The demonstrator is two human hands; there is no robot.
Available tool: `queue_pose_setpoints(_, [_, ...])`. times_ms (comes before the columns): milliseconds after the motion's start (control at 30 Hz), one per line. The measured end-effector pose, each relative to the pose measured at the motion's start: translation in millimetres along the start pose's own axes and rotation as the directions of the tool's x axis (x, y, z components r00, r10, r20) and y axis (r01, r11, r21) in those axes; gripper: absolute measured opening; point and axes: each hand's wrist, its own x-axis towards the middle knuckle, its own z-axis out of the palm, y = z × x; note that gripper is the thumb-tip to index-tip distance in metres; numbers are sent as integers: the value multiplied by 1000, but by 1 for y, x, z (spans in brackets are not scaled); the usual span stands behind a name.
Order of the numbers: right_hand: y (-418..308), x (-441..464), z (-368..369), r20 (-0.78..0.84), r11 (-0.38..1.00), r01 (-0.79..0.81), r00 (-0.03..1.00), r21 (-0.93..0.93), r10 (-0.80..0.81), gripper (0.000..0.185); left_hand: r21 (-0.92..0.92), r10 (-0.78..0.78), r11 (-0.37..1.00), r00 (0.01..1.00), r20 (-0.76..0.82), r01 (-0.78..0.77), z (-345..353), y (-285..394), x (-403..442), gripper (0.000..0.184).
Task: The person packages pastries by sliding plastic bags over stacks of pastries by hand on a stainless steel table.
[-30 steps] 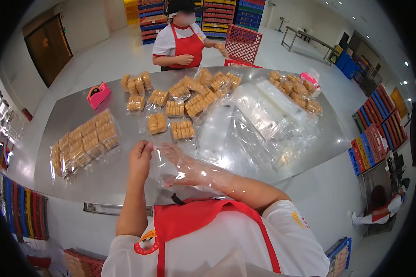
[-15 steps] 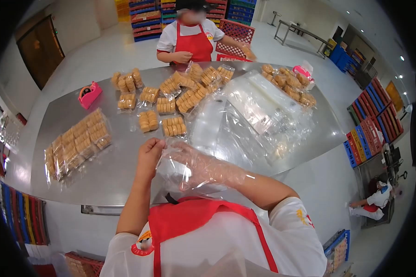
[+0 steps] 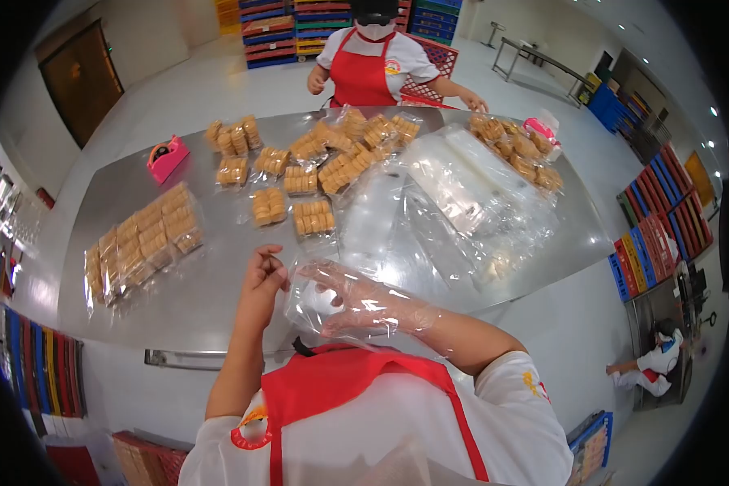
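My right hand (image 3: 350,298) is inside a clear plastic bag (image 3: 389,317) that reaches over the wrist, its fingers spread apart within the film. Beside the bag's left end is my left hand (image 3: 265,271), thumb and fingers parted; whether it touches the film is unclear. Just beyond my hands lie small clear packs of round biscuits (image 3: 313,217) on the metal table (image 3: 219,312). A pile of flat clear bags (image 3: 454,182) lies to their right. Larger packs of biscuits (image 3: 142,243) stand in rows at the left.
A pink tape dispenser (image 3: 168,159) sits at the back left. More bagged biscuits (image 3: 520,150) are at the back right, beside a pink and white item (image 3: 542,130). A co-worker in a red apron (image 3: 366,69) stands across the table, one hand near those bags.
My left hand has loosened from the bag's edge and its fingers have parted. My right hand has spread inside the bag. The co-worker has moved right and reaches toward the back right bags.
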Motion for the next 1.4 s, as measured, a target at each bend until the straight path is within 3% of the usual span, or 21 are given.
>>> queue_pose_setpoints(100, [-8,-6,3,27,994,17,1000,-109,-14,87,-73,75,993,973,-218,-93,-10,4,-2,30])
queue_pose_setpoints(133, [-15,-6,-4,117,999,-23,993,-49,29,86,-77,94,989,946,-310,-124,-22,8,0,30])
queue_pose_setpoints(167, [-19,-14,-9,75,998,27,997,-58,-23,83,-80,112,984,911,-398,-156,-35,13,1,29])
queue_pose_setpoints(233, [-26,-31,-16,-7,989,124,992,-86,-125,76,-84,96,987,916,-390,-140,-65,21,0,25])
queue_pose_setpoints(300, [-31,-32,-11,-15,983,151,989,107,-150,66,-101,62,989,926,-372,-107,-77,21,-5,22])
queue_pose_setpoints(433, [-1,-12,-1,120,915,165,984,-368,-129,63,-80,0,996,922,-387,-33,-67,24,-2,18])
queue_pose_setpoints(467, [14,-5,5,117,884,202,979,-421,-168,62,-61,-20,998,912,-410,-5,-55,25,-4,17])
queue_pose_setpoints(567, [28,25,22,13,796,336,924,-503,-382,51,-57,-87,995,968,-236,76,-14,21,-7,21])
queue_pose_setpoints(600, [-6,23,15,-58,855,277,941,-439,-334,48,-82,-97,993,970,-221,81,-11,12,-4,22])
queue_pose_setpoints(667, [-6,26,14,-80,902,207,963,-380,-256,47,-137,-145,984,957,-253,113,-5,14,-3,25])
queue_pose_setpoints(767, [27,45,8,139,935,38,990,-351,12,57,-254,-146,963,968,-206,91,-9,19,-14,27])
queue_pose_setpoints(833, [18,45,12,141,948,41,990,-314,4,56,-248,-168,962,963,-209,113,-11,9,-17,25])
queue_pose_setpoints(933, [1,31,22,-106,935,222,960,-277,-259,41,-263,-124,964,944,-307,41,-21,-10,-14,21])
queue_pose_setpoints(1000, [10,31,26,-99,917,261,948,-300,-302,33,-268,-92,963,905,-415,-25,-31,-14,-10,17])
queue_pose_setpoints(1100, [9,13,12,29,930,157,987,-332,-157,32,-275,-100,958,815,-570,-76,-44,-12,-7,15])
queue_pose_setpoints(1133, [20,6,12,15,828,303,942,-472,-336,37,-288,-107,953,785,-610,-93,-50,-9,-7,16])
queue_pose_setpoints(1233, [25,-21,10,-360,977,215,912,13,-196,29,-233,-98,969,743,-662,-80,-84,-18,1,17])
queue_pose_setpoints(1367, [16,-8,28,-552,979,192,810,-66,-196,17,-62,-99,995,778,-621,77,-115,-28,32,21])
queue_pose_setpoints(1400, [30,2,32,-540,981,172,819,-90,-193,15,143,27,985,730,-682,97,-118,-32,38,23])
